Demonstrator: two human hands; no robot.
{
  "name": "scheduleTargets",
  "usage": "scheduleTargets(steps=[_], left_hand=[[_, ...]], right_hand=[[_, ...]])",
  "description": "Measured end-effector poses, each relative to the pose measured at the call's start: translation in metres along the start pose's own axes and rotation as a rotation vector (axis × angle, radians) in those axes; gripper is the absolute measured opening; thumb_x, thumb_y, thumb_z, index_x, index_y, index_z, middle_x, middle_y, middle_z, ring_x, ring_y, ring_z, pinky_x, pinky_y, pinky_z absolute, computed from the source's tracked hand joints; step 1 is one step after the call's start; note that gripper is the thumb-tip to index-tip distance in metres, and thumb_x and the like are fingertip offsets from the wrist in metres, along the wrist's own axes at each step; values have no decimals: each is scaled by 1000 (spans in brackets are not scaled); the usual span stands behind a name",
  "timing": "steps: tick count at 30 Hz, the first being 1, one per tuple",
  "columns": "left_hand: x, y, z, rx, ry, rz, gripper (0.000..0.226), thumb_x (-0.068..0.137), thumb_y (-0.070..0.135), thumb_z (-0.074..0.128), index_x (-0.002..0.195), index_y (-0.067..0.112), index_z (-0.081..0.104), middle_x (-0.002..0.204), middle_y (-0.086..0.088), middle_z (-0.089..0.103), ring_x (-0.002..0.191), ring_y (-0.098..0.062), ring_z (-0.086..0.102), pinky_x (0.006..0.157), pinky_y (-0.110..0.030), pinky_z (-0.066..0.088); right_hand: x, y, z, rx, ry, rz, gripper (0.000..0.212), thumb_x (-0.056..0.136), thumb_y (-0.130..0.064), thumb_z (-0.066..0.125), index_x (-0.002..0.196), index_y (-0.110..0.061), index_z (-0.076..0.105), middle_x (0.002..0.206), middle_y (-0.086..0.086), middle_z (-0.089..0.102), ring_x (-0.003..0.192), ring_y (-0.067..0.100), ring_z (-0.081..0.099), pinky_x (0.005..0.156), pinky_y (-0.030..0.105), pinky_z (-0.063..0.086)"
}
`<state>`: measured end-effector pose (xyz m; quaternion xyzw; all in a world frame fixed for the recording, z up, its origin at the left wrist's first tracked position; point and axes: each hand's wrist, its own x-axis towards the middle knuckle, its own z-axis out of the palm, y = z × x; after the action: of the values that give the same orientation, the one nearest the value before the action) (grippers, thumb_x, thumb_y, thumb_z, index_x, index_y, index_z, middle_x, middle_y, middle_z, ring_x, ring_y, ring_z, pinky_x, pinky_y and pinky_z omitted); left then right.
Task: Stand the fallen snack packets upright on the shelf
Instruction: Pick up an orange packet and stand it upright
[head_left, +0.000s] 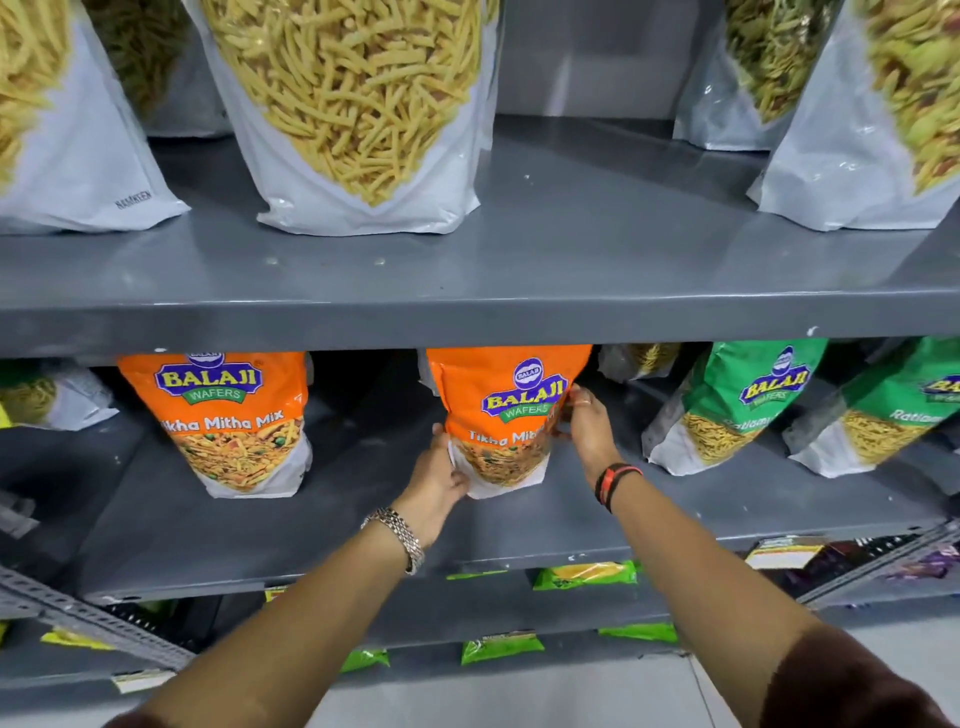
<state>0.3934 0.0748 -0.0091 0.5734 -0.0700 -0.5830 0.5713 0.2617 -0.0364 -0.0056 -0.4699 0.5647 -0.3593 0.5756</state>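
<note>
An orange Tikha Mitha Mix packet (501, 415) is stood upright on the grey middle shelf (519, 525), long axis vertical, printed face turned to the camera, base on the shelf surface and top tucked under the shelf above (467, 306). It is gripped from both sides: the left hand (439, 480) is clamped on the lower left edge near the base, thumb up along the side, and the right hand (584, 423) is pressed on the upper right edge, fingers curled onto the front. Both arms are stretched forward from below; a metal watch (402, 535) is worn on the left wrist, a red-black band (613, 480) on the right. A second orange packet (228, 421) is stood upright to the left, well apart. Green Ratlami packets (737, 405) are seen leaning on the right. Large white namkeen pouches (358, 114) are stood on the upper shelf. Small green packs (584, 574) are seen on lower shelves, pale floor below.
</note>
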Motion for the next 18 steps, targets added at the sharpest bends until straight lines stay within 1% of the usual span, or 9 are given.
scheduleTargets(steps=[3,6,8,11,12,13,15,16,18], left_hand=[[11,10,4,78,-32,-5,61,95,47,31,141,8,37,142,-20,45,129,-34,47,103,-41,40],[14,9,1,139,-23,8,62,96,46,27,143,7,32,148,-21,38,133,-37,42,107,-43,37],[14,3,-6,141,24,2,62,97,44,25,143,4,29,151,-21,33,136,-37,38,109,-44,34],[8,-13,-28,125,138,19,54,99,36,29,140,2,34,147,-16,38,134,-36,39,111,-44,34],[4,-16,-39,106,177,34,46,99,31,30,133,3,44,135,-14,48,125,-34,47,105,-41,40],[0,-18,-50,79,208,57,33,99,24,31,115,7,54,112,-10,55,105,-32,56,91,-36,47],[-7,-18,-76,43,288,105,28,98,12,32,76,17,50,76,-1,46,64,-18,45,59,-24,38],[-10,-18,-91,42,341,128,29,97,9,33,71,18,45,70,1,41,59,-14,39,55,-22,33],[-18,-15,-122,39,433,183,21,95,8,38,78,15,49,68,0,40,58,-12,39,56,-22,33]], right_hand=[[-4,1,-22,29,-37,-40,30,99,-28,30,108,-9,52,109,10,59,103,26,58,90,42,50],[-4,6,-38,-65,-46,-46,30,98,-21,33,115,-5,53,109,9,57,105,26,56,87,42,47],[-6,13,-47,-221,-25,30,31,96,-14,35,115,-1,55,105,15,58,95,28,55,79,39,48],[-20,22,-49,-452,-230,207,31,94,-9,31,89,-9,62,86,7,61,71,17,55,61,26,45],[-27,25,-44,-486,-307,242,31,94,-7,30,85,-12,60,81,4,60,66,13,53,60,24,44],[-35,27,-37,-500,-364,255,29,93,-5,31,87,-12,58,80,2,60,64,10,52,61,23,45],[-47,31,-17,-480,-432,226,27,91,-1,33,95,-10,57,90,6,61,67,10,53,65,22,46],[-52,32,-4,-449,-464,203,27,91,0,33,99,-9,58,96,8,60,70,12,54,66,22,46],[-64,33,25,-370,-506,166,32,93,-1,33,113,-1,58,103,10,57,79,16,54,67,22,45]])
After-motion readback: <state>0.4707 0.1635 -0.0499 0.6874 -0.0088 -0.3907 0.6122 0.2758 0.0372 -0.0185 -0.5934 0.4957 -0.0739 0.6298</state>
